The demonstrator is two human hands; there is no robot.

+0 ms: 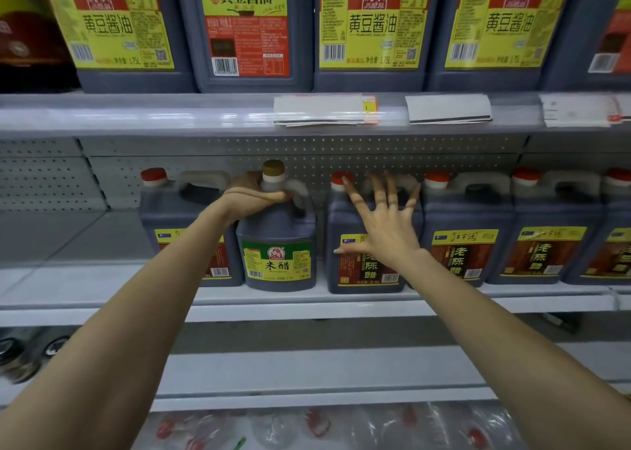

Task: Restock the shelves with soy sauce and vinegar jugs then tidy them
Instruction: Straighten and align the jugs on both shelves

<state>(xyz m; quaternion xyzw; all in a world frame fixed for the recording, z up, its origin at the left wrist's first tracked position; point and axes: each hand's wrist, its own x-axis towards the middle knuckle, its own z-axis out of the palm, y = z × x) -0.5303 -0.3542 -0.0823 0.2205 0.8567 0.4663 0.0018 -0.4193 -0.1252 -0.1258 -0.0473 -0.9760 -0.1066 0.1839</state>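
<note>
On the middle shelf point(102, 289) stands a dark green-label vinegar jug point(278, 244) with a gold cap. My left hand point(254, 195) grips its handle by the neck. To its right a red-cap jug with a red-and-yellow label point(355, 272) stands at the shelf front; my right hand point(382, 220) lies flat against its face, fingers spread and straight. Another red-cap jug point(177, 210) sits behind my left arm, partly hidden. Three more red-cap jugs point(467, 231) line up to the right.
The upper shelf carries several large soy sauce jugs point(372, 29) with yellow-and-red labels, and paper price tags point(324, 109) hang on its edge. The middle shelf's left part is bare metal. Lower shelves hold jar lids point(20, 354) at left and clear bottles point(307, 425) at the bottom.
</note>
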